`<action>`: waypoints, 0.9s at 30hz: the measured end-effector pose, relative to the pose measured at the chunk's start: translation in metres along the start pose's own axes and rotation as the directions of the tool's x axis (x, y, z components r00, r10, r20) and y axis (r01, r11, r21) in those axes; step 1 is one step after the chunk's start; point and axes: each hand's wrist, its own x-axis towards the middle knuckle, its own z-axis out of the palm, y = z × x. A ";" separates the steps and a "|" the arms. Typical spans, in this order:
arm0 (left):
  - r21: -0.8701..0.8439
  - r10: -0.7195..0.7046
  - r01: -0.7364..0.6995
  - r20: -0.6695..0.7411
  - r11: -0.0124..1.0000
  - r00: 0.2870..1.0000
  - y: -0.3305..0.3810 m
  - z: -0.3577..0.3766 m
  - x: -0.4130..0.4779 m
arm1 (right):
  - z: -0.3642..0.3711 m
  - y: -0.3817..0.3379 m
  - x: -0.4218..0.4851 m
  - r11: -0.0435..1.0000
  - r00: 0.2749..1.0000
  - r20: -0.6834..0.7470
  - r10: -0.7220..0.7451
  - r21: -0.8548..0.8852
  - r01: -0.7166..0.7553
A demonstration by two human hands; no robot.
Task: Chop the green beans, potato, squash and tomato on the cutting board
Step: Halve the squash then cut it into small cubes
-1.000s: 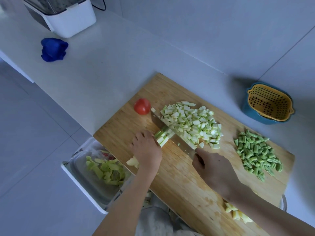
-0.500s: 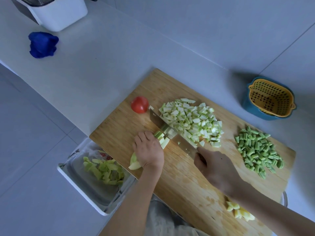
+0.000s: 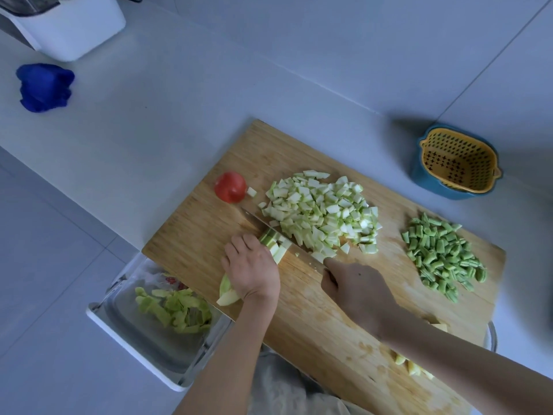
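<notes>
Green peelings (image 3: 176,310) in white bin (image 3: 149,342)

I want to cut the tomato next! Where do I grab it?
Probably best: pinch the tomato across its round sides, coming from above on its far-left side. It sits free on the cutting board, and the knife tip lies on its near side.

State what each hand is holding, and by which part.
The right hand grips the knife by its handle; the left hand holds the squash strips across their middle.
</notes>
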 end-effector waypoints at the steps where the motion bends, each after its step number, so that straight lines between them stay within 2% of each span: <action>1: -0.002 -0.001 0.001 -0.006 1.000 1.000 0.000 0.000 0.000 | 0.001 -0.002 0.004 1.000 1.000 0.007 0.000 0.005 0.000; 7: -0.004 0.000 0.000 -0.002 1.000 1.000 -0.001 0.003 0.000 | -0.007 0.007 -0.008 0.998 0.997 -0.075 0.009 0.055 -0.005; 12: 0.000 0.005 -0.005 -0.036 1.000 0.999 -0.002 0.004 -0.001 | 0.003 -0.003 0.005 0.999 1.000 -0.004 0.016 0.046 -0.016; 17: 0.004 0.009 -0.009 -0.016 1.000 1.000 -0.001 0.005 -0.001 | -0.005 0.004 -0.003 0.997 0.998 -0.069 0.001 0.083 0.004; 23: -0.020 0.012 -0.013 -0.045 1.000 0.999 -0.002 0.007 -0.001 | 0.004 -0.010 0.010 0.999 1.000 0.006 0.002 0.045 -0.003; 27: -0.028 0.016 -0.017 -0.052 0.999 0.999 -0.002 0.007 0.000 | -0.004 -0.006 0.005 0.997 0.999 -0.046 0.006 0.076 -0.003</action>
